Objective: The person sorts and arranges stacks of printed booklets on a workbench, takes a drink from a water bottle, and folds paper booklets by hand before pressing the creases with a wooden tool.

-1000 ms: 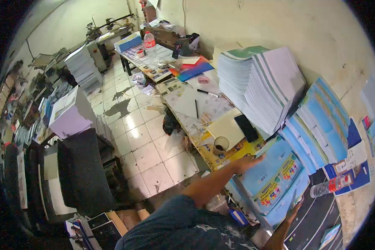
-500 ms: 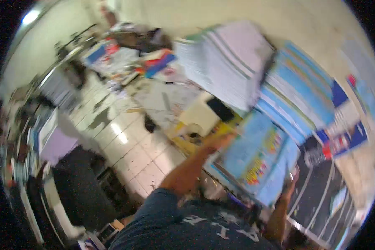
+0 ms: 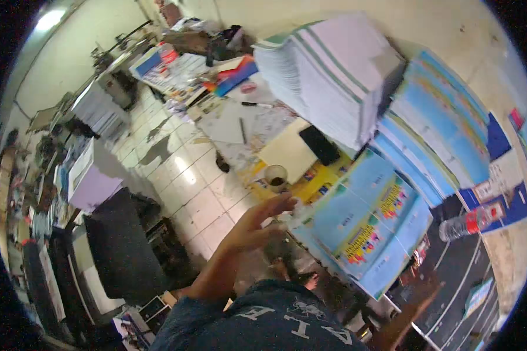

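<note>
Light-blue printed sheets (image 3: 339, 210) with colourful lettering lie at the table's near edge, between my hands. My left hand (image 3: 262, 223) hovers just left of them, open, its fingers stretched out and holding nothing. Below the sheets' right corner is my right hand (image 3: 423, 295), with its fingers apart and nothing visible in it. Beyond my left hand stands a cup (image 3: 276, 175) with dark liquid at the bottom. A black phone (image 3: 319, 145) rests on cream paper (image 3: 286, 151) behind the sheets.
A tall stack of white paper (image 3: 334, 64) stands at the back, beside a pile of blue printed sheets (image 3: 433, 128). A plastic bottle (image 3: 469, 223) lies on the right. Pens lie on a grey board (image 3: 222, 123). A black chair-like object (image 3: 123, 251) stands on the tiled floor at left.
Both hands have come away from the blue sheets: my left hand has drawn back to the left, my right hand down and to the right. The view has shifted slightly.
</note>
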Demonstrator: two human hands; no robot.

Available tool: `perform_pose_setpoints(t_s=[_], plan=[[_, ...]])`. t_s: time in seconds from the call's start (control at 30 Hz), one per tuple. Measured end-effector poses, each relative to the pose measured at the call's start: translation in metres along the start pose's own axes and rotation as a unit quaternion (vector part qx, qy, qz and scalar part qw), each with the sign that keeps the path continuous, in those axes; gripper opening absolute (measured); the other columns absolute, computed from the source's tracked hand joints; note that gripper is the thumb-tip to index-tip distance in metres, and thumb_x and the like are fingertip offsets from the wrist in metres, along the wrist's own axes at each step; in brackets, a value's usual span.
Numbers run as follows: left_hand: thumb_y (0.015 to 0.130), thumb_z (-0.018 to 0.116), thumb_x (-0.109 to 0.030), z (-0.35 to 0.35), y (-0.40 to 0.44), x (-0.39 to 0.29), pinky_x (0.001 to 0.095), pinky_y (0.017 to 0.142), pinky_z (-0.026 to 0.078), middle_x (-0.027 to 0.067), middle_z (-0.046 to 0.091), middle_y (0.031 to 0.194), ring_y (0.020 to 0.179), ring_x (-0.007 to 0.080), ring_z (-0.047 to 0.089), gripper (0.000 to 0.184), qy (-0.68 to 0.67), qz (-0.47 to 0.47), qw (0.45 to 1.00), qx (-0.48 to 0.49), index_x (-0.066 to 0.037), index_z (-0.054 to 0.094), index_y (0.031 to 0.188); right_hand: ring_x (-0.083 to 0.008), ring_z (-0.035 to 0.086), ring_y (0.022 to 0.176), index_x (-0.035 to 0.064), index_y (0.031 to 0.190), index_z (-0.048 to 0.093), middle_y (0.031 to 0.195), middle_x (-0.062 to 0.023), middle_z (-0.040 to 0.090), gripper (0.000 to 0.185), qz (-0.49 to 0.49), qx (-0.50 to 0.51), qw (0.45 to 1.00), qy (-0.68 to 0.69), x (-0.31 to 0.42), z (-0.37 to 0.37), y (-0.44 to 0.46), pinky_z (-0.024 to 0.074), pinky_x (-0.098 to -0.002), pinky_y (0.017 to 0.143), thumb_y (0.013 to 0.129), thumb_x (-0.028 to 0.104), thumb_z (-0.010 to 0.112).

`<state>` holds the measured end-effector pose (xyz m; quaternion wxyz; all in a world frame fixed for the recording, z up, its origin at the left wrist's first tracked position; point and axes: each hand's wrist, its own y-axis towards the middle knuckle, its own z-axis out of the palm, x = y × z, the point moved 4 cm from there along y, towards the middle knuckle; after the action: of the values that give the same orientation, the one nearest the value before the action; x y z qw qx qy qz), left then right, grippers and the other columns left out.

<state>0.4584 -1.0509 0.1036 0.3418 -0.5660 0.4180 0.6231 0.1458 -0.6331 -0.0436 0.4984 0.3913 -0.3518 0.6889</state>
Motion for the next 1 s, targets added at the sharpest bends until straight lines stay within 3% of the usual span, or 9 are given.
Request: perform_pose_setpoints(t_s=[0.03,0.1,0.2,0.3,0.5,0.7,0.8,0.87,1.0], plan=[[0.095,0.065,-0.018,-0.015,-0.016,0.001,0.0427,0.111,0.037,0.0169,0.052,0.143,0.134,0.0258,0.048,0.063,0.005,-0.001,1.0,-0.01,0.001,0.037,0.148,-0.0216,0.052,0.112,0.0008,0.124,0.056,0.121,-0.0072,0.058,0.051,-0.013,-0.007,1.0,-0.021,0.002,0.008,-0.001,0.0321,-0.0394,0.099,0.101,0.044,0.043],[0.094,0.066,-0.022,-0.06,-0.053,0.011,0.0433,0.113,0.035,0.0183,0.056,0.139,0.133,0.0294,0.051,0.061,0.036,-0.067,0.987,-0.14,0.001,0.043,0.146,-0.0209,0.052,0.108,0.0009,0.12,0.057,0.117,-0.0067,0.058,0.05,-0.037,-0.012,0.997,-0.062,0.008,0.029,-0.005,0.0325,-0.0383,0.095,0.1,0.045,0.045],[0.094,0.063,-0.01,-0.128,-0.097,0.03,0.039,0.105,0.043,0.0168,0.057,0.136,0.125,0.0253,0.055,0.055,-0.002,-0.072,0.955,-0.288,0.0,0.043,0.144,-0.0198,0.052,0.103,0.0012,0.115,0.059,0.111,-0.006,0.058,0.05,-0.076,-0.009,0.989,-0.129,0.011,0.076,-0.023,0.0333,-0.0367,0.09,0.098,0.046,0.048],[0.097,0.062,-0.011,-0.196,-0.123,0.039,0.039,0.104,0.044,0.0171,0.058,0.134,0.123,0.0255,0.056,0.05,0.013,-0.08,0.927,-0.367,0.001,0.045,0.143,-0.0188,0.052,0.097,0.0015,0.111,0.061,0.106,-0.0053,0.058,0.049,-0.128,0.011,0.974,-0.187,-0.001,0.146,-0.044,0.034,-0.0351,0.085,0.095,0.047,0.051],[0.095,0.065,-0.011,-0.353,-0.147,0.082,0.0358,0.103,0.046,0.0151,0.064,0.126,0.118,0.0227,0.06,0.046,0.022,-0.089,0.918,-0.385,0.0,0.05,0.138,-0.0166,0.053,0.086,0.002,0.101,0.064,0.095,-0.0039,0.058,0.049,-0.231,0.061,0.93,-0.279,-0.059,0.332,-0.106,0.0355,-0.0318,0.074,0.091,0.05,0.056],[0.094,0.066,-0.014,-0.461,-0.191,0.092,0.0371,0.104,0.046,0.017,0.064,0.127,0.12,0.0248,0.06,0.046,0.035,-0.135,0.918,-0.371,0.0,0.051,0.136,-0.0145,0.053,0.074,0.0025,0.091,0.067,0.083,-0.0025,0.058,0.05,-0.286,0.212,0.865,-0.353,-0.114,0.504,-0.162,0.037,-0.0286,0.063,0.087,0.052,0.062],[0.094,0.069,-0.015,-0.505,-0.21,0.115,0.0378,0.103,0.047,0.0175,0.064,0.127,0.119,0.0248,0.061,0.048,0.004,-0.184,0.892,-0.414,0.0,0.052,0.135,-0.013,0.054,0.071,0.0039,0.085,0.068,0.079,-0.0012,0.059,0.045,-0.239,0.31,0.811,-0.435,-0.159,0.596,-0.173,0.0373,-0.0284,0.06,0.087,0.048,0.063],[0.093,0.069,-0.015,-0.533,-0.217,0.117,0.0378,0.102,0.047,0.0175,0.064,0.127,0.119,0.0244,0.061,0.048,0.015,-0.212,0.881,-0.422,0.001,0.052,0.135,-0.0206,0.056,0.053,0.0048,0.089,0.068,0.069,-0.0047,0.064,0.035,-0.376,0.337,0.715,-0.483,-0.182,0.661,-0.186,0.0453,-0.0334,0.053,0.086,0.039,0.068],[0.093,0.068,-0.013,-0.579,-0.203,0.093,0.0372,0.101,0.048,0.0171,0.063,0.126,0.117,0.0241,0.061,0.047,0.077,-0.273,0.856,-0.432,0.001,0.052,0.135,-0.0147,0.05,0.052,0.003,0.085,0.068,0.059,-0.0042,0.055,0.028,-0.255,0.361,0.77,-0.46,-0.234,0.732,-0.165,0.0358,-0.0319,0.051,0.082,0.03,0.063]])
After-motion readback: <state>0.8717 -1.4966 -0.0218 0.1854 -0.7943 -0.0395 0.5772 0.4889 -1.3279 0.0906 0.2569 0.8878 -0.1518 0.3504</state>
